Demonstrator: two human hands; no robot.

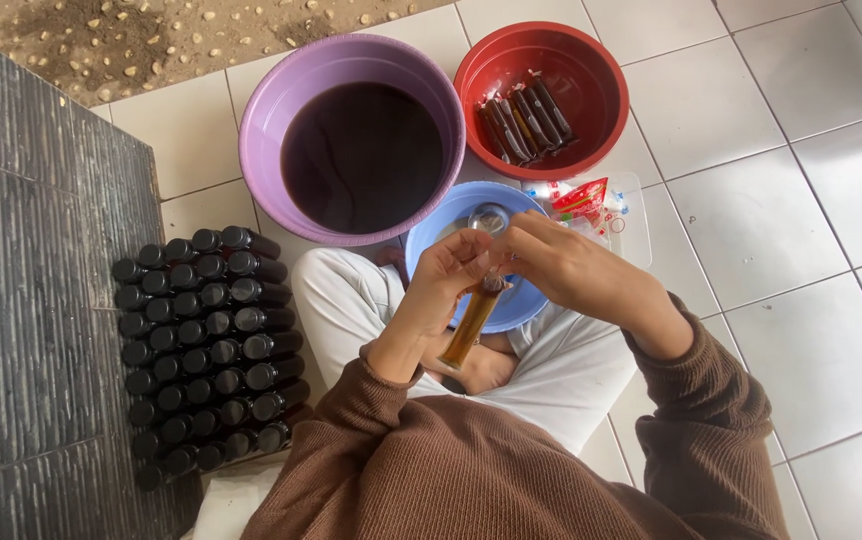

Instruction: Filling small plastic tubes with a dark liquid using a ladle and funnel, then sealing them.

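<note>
The left hand (443, 285) pinches the top of a long pouch (469, 328) of brown liquid; the right hand (561, 265) pinches that same end from the right. The pouch hangs near-upright over the lap, just near of the blue bowl (443, 215).

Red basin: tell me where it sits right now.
In the head view, the red basin sits on the white tiled floor at upper right, touching the purple basin and just beyond the blue bowl.

White tile floor (811, 150), dark textured wall (21, 300), daylight.
</note>
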